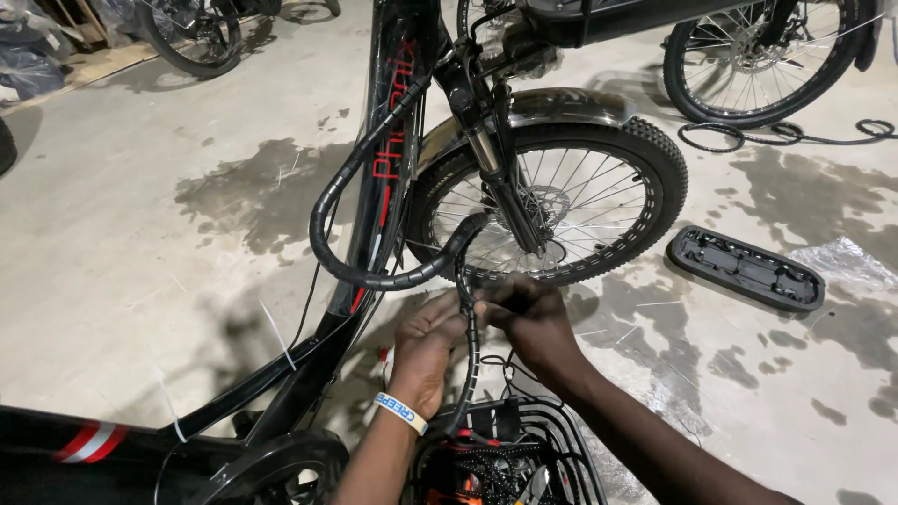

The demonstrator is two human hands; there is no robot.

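Left hand [426, 337] and right hand [526, 318] both gripped wrapped cable [468, 318]; front wheel [552, 201] just beyond, basket [505, 454] below wrists.

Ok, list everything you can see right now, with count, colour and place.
Bicycle frame: one, black with red lettering, centre-left.
Front wheel: one, black knobby tyre, centre.
Wrapped cable bundle: one, black spiral wrap, looping from the handlebar area down to both hands.
Basket: one, black wire, bottom centre.
Plastic cover: one, dark grey, on the floor at right.
Other bicycle wheels: two, black, top right and top left.
Floor: grey concrete, damp patches.
Wristband: one, white, left wrist.
Left hand: on the cable.
Right hand: on the cable.
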